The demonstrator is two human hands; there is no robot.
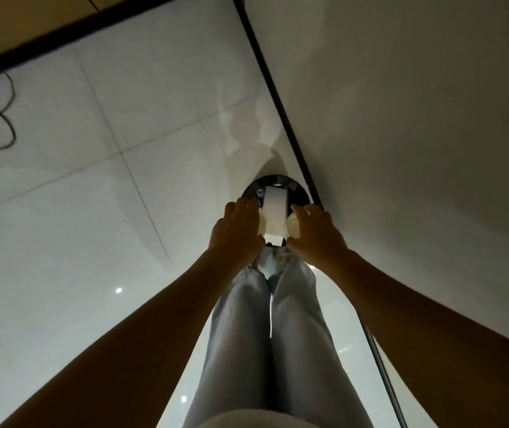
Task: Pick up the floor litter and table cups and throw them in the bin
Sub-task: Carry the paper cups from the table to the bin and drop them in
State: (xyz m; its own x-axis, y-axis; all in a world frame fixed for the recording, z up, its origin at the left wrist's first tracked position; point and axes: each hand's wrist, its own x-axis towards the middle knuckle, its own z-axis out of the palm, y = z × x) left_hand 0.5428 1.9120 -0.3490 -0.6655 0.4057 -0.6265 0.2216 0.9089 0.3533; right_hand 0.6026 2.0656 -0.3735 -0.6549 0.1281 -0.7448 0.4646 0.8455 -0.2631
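White tiled floor (pixel 77 186), bin (pixel 279 188) by wall. Left hand (pixel 236 233) grips cup (pixel 262 222), right hand (pixel 316 234) grips another cup (pixel 293 227). Dropping step; next, likely release over opening.

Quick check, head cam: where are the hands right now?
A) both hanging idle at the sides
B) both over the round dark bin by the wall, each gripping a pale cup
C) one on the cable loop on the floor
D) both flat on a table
B: the left hand and right hand are above the bin, each curled round a pale cup, with a white piece between them.
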